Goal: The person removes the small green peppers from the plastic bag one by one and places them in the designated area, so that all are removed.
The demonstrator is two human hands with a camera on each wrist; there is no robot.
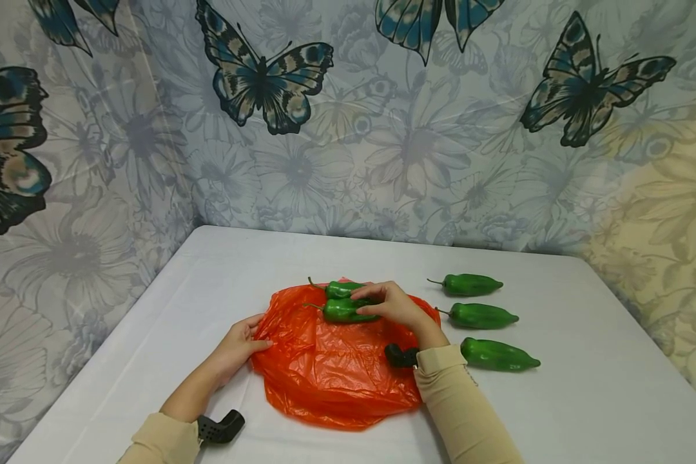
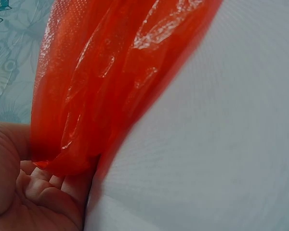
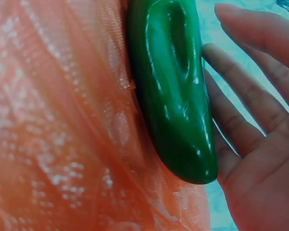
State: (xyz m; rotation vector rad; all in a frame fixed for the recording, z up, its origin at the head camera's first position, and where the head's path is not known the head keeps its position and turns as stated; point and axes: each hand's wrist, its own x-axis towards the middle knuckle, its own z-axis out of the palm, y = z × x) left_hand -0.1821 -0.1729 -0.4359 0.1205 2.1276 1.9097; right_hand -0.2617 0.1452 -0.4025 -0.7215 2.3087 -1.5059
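A red plastic bag (image 1: 330, 380) lies spread on the table. My left hand (image 1: 234, 351) pinches the bag's left edge between thumb and fingers; the left wrist view shows the gathered film (image 2: 91, 91) in that hand (image 2: 38, 192). Two green peppers lie on the bag's far part, the rear pepper (image 1: 339, 290) and the nearer pepper (image 1: 342, 311). Over their right ends is my right hand (image 1: 394, 306). In the right wrist view its fingers are spread loosely beside a pepper (image 3: 176, 106), with fingertips close to or touching its side and not wrapped round it.
Right of the bag, three more green peppers lie in a column: a far one (image 1: 472, 284), a middle one (image 1: 483, 316) and a near one (image 1: 500, 354), close to the right sleeve. The white table (image 1: 586, 309) meets a butterfly-patterned wall (image 1: 348, 161) at the back.
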